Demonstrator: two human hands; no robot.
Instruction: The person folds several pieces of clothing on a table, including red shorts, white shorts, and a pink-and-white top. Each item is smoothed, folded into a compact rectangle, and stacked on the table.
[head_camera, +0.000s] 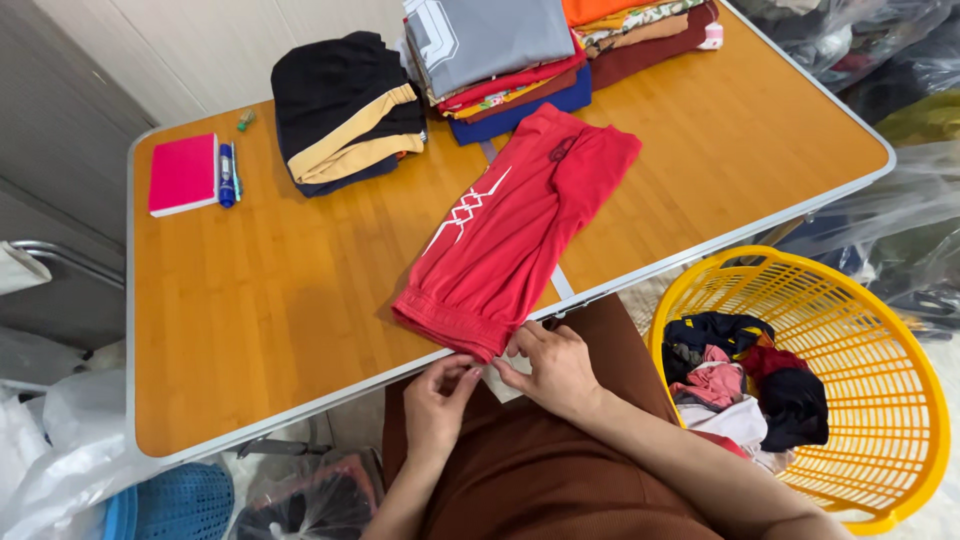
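Observation:
A pair of red trousers (515, 225) with a white pattern lies folded lengthwise across the wooden table (270, 290), its cuffs at the near edge. My left hand (438, 400) and my right hand (550, 365) meet just below the cuffs, at the table's edge. Both pinch a small white tag or cloth bit (497, 380) at the hem between their fingertips. I am wearing brown clothes.
Folded clothes are stacked at the back: a black and tan pile (345, 110), a grey-topped pile (495, 55). A pink notebook (183, 173) and blue pen (227, 175) lie at the left. A yellow basket (880, 330) of clothes stands at the right. Bags lie around.

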